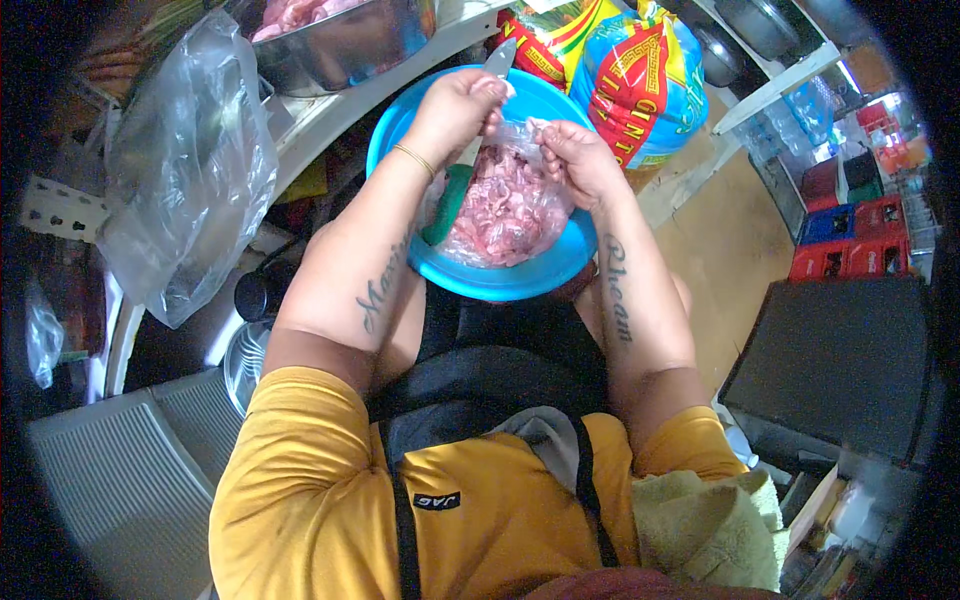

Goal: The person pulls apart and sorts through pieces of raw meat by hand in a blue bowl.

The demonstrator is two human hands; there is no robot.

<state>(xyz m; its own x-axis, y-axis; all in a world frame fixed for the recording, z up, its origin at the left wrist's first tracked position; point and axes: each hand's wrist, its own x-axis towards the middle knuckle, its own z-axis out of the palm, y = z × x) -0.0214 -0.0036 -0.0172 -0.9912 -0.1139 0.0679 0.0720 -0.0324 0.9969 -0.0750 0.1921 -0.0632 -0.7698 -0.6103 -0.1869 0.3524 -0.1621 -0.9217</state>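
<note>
A blue plastic basin (pixel 499 285) rests at my lap. Inside it lies a clear plastic bag (pixel 559 225) full of cut raw meat (pixel 502 202). Above the bag, my left hand (pixel 465 105) pinches a pale, bunched end that looks like part of the bag. My right hand (pixel 577 157) grips another bunched end, with plastic drawn up towards it. A knife with a green handle (pixel 450 206) lies along the bag's left side. Its blade (pixel 501 56) passes beneath my left hand, and the tip reaches over the basin's far rim.
A metal tray (pixel 345 52) of raw meat stands on a white shelf (pixel 315 124) at the upper left. Beside it hangs a large clear plastic bag (pixel 195 165). Filled, printed sacks (pixel 637 90) stand beyond the basin. Red crates (pixel 847 255) are at the right.
</note>
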